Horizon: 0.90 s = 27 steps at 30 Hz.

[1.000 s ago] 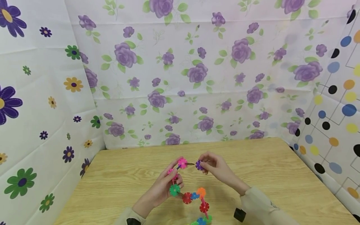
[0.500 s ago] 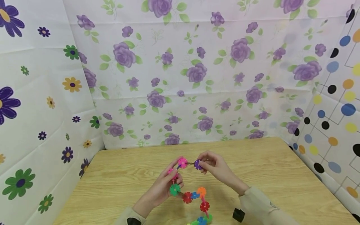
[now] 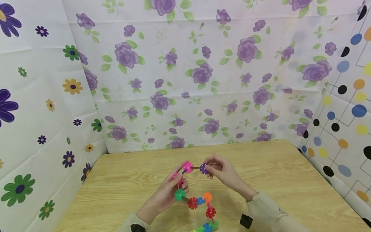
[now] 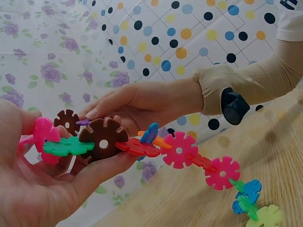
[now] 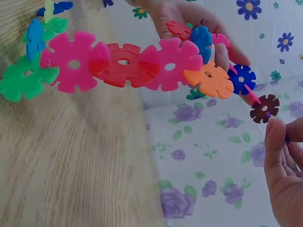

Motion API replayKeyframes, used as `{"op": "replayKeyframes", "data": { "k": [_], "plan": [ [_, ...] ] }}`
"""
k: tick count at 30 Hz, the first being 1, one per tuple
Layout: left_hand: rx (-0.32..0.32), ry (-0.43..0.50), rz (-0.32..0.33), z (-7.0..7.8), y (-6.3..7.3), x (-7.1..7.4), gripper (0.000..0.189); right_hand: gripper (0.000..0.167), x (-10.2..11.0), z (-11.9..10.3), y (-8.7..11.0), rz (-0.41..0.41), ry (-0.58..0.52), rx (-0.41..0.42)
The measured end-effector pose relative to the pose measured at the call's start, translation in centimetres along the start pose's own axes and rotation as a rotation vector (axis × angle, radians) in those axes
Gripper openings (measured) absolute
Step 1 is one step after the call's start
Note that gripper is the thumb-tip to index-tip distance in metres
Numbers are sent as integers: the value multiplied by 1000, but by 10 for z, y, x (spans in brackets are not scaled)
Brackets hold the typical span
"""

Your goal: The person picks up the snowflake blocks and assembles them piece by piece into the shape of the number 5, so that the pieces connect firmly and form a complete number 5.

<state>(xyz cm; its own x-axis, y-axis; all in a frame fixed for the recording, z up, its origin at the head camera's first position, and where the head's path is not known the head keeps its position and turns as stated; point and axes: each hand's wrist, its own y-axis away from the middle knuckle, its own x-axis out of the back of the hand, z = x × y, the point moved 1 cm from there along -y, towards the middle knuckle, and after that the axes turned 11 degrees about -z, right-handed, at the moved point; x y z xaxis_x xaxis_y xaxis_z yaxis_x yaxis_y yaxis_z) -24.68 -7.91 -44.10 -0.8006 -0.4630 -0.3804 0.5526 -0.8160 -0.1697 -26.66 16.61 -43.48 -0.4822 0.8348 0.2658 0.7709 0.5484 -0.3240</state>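
A chain of interlocking plastic snowflake discs in mixed colours hangs between and below the hands. My left hand (image 3: 166, 196) grips it near a pink disc and a green disc (image 3: 179, 195), its thumb over the pink one. My right hand (image 3: 224, 174) pinches a purple snowflake disc (image 3: 204, 169) between thumb and fingertips. That disc's edge meets the brown disc (image 5: 264, 109) at the chain's upper end, beside a pink disc (image 3: 188, 167). In the right wrist view the fingertips hide most of the purple disc. An orange disc (image 3: 207, 197) sits in the hanging part.
A wood-grain table (image 3: 130, 180) lies beneath the hands, with the chain's green and blue lower end (image 3: 207, 227) near its front edge. Floral cloth (image 3: 185, 80) stands behind, with patterned cloths at both sides. A black device (image 3: 246, 221) sits at the right sleeve.
My right hand has brought the purple disc slightly left, closing the small gap to the brown disc. The left hand keeps its hold on the chain.
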Motion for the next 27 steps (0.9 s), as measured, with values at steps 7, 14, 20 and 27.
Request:
{"op": "replayKeyframes", "data": {
  "k": [7, 14, 20, 27],
  "plan": [
    [-1, -4, -6, 0, -1, 0, 50, 18, 0, -1, 0, -7, 4, 28],
    [32, -25, 14, 1, 0, -2, 51, 18, -2, -1, 0, -6, 2, 50],
    [153, -151, 158, 5, -4, -6, 55, 17, -3, -5, 1, 20, 30, 19],
    [218, -256, 264, 18, -12, -16, 55, 24, 0, -24, 1, 101, 72, -11]
  ]
}}
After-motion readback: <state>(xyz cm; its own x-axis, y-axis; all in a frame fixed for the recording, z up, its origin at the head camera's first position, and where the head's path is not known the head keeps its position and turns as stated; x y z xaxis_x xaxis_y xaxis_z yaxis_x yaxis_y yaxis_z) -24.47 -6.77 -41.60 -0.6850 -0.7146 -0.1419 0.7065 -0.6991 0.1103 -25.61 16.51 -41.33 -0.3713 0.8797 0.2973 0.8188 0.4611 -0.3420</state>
